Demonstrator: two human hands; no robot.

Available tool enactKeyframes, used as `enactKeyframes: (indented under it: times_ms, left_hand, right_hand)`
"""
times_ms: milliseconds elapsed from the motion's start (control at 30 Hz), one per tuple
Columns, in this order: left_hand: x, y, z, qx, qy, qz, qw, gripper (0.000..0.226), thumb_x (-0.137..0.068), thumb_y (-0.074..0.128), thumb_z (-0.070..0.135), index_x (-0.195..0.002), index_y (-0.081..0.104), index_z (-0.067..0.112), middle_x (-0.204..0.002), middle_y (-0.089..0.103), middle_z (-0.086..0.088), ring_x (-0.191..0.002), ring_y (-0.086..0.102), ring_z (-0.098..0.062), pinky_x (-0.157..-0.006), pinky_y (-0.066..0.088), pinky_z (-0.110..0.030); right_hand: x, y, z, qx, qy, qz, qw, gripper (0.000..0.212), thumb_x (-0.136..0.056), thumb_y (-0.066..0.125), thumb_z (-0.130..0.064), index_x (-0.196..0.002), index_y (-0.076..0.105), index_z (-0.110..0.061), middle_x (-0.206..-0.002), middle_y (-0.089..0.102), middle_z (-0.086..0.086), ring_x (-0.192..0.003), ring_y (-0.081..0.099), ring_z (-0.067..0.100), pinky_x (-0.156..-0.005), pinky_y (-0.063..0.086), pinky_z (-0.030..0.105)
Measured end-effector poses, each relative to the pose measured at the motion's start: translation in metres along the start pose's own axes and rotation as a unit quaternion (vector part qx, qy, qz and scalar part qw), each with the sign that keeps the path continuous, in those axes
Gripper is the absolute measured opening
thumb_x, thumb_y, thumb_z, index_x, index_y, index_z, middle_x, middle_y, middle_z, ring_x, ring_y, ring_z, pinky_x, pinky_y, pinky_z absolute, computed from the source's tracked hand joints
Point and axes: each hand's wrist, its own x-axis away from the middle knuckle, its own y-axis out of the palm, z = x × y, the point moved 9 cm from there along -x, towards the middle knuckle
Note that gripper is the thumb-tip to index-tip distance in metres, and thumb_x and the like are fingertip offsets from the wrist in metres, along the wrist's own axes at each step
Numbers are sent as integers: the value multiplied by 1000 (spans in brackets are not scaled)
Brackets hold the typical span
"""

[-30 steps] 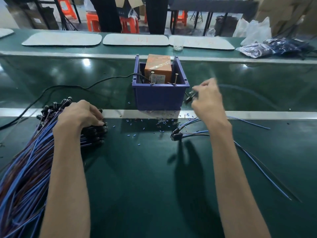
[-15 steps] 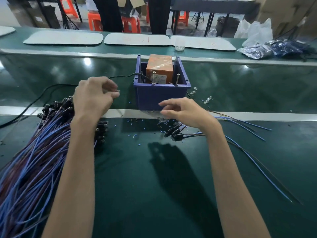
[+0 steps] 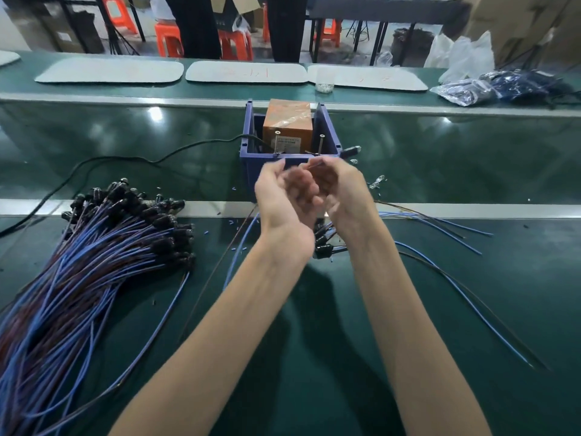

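At lower left on the counter [image 3: 518,278] lies the bundle of blue wires [image 3: 94,262]. At centre, before the blue bin [image 3: 248,177], the left hand [image 3: 283,196] grips a blue wire [image 3: 239,247] that trails down to the counter. The right hand [image 3: 342,190] curls against the left hand, its grip too blurred to tell.

A factory assembly line: long green conveyor belt [image 3: 440,171], heaped bundle of blue-and-brown wires [image 3: 78,278], stacked cardboard cartons [image 3: 534,23].
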Motion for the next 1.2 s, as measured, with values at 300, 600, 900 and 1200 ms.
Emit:
enactKeyframes:
  times_ms: [300,600,900,1200]
  left_hand:
    - [-8,-25,-21,186,-100,124,969,45,-100,26,46,-85,47,8,-74,60,-7,-65,58,-20,-72,46,-28]
    - [-18,-36,24,167,26,122,978,54,-94,25,66,-74,30,17,-45,31,4,-33,22,-13,-35,17,-18]
    - [-15,-3,41,-118,143,-26,982,40,-106,28,35,-77,50,18,-43,29,11,-34,20,-5,-33,17,-17]
    - [-6,15,25,-275,166,-61,945,10,-102,41,19,-94,46,20,-44,39,11,-33,27,-2,-34,22,-13]
  right_hand:
    - [0,-11,-2,-259,84,-28,962,35,-96,32,-23,-61,38,-15,-50,37,-4,-39,35,10,-50,36,20]
    - [0,-27,-9,-245,87,-16,965,46,-99,27,-44,-64,35,-16,-49,21,-6,-33,16,6,-39,6,19]
    - [7,-17,-35,-41,-19,-63,997,46,-95,51,-27,-49,48,-17,-52,37,-5,-40,24,3,-31,14,14]
    - [-1,-10,-10,39,17,-65,997,24,-89,64,-33,-80,77,-16,-70,59,-4,-45,39,1,-33,20,9]
